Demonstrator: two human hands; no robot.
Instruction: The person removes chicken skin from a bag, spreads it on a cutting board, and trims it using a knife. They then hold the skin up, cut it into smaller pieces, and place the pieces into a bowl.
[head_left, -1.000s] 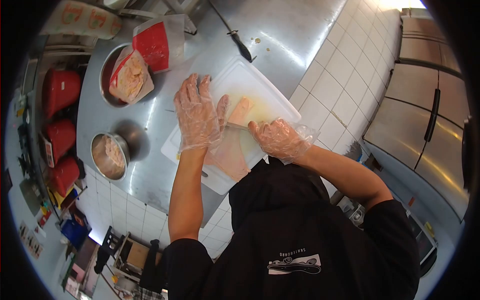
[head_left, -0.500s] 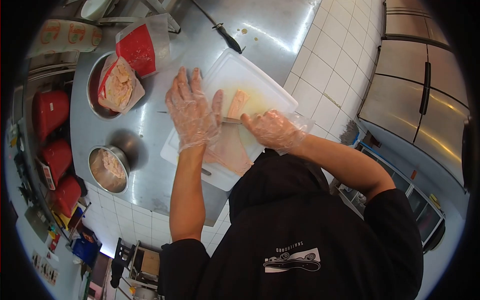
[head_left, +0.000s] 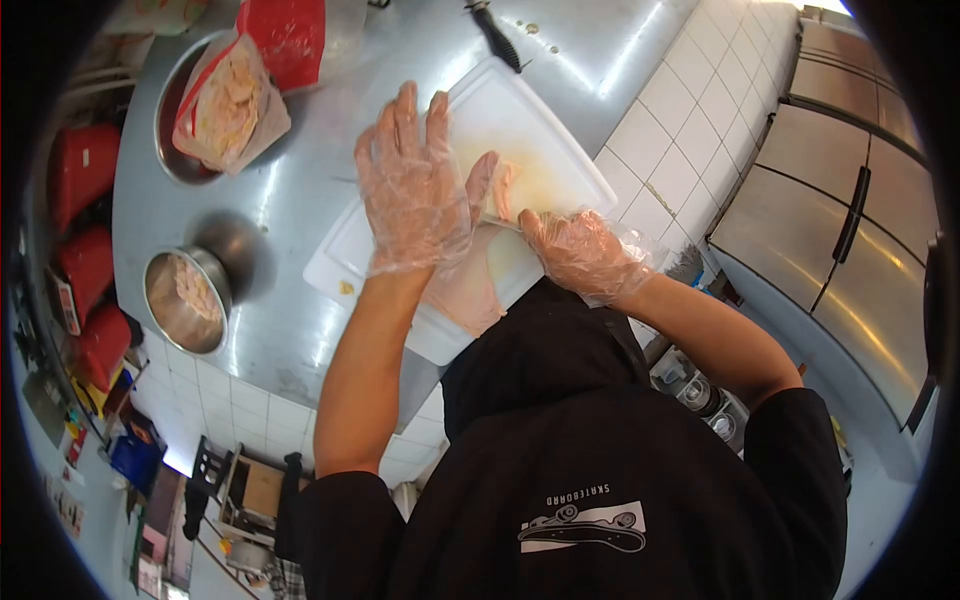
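Observation:
On a white cutting board (head_left: pixel 545 125) lies a pale pink slab of raw meat, likely chicken (head_left: pixel 465 298), with a narrow strip of meat (head_left: pixel 506 190) beyond it. My right hand (head_left: pixel 585 252), in a clear plastic glove, is closed around a knife (head_left: pixel 500 222) whose handle it hides. The blade runs leftward between strip and slab and passes under my left hand; its tip shows faintly beyond. Also gloved, my left hand (head_left: pixel 415 195) is open, fingers stretched away from me and thumb apart, over the blade and the meat's left side.
At the left, a metal bowl (head_left: pixel 165 125) holds an opened red and clear bag (head_left: pixel 235 105) of raw meat. Nearer me is a smaller bowl (head_left: pixel 215 290) with meat pieces (head_left: pixel 193 290). A black-handled tool (head_left: pixel 495 38) lies beyond the board on the steel table (head_left: pixel 300 215).
The view has shifted, so the bowls appear farther left and the board slightly higher. My left hand's fingers point more straight ahead. My right hand still grips the knife between strip and slab.

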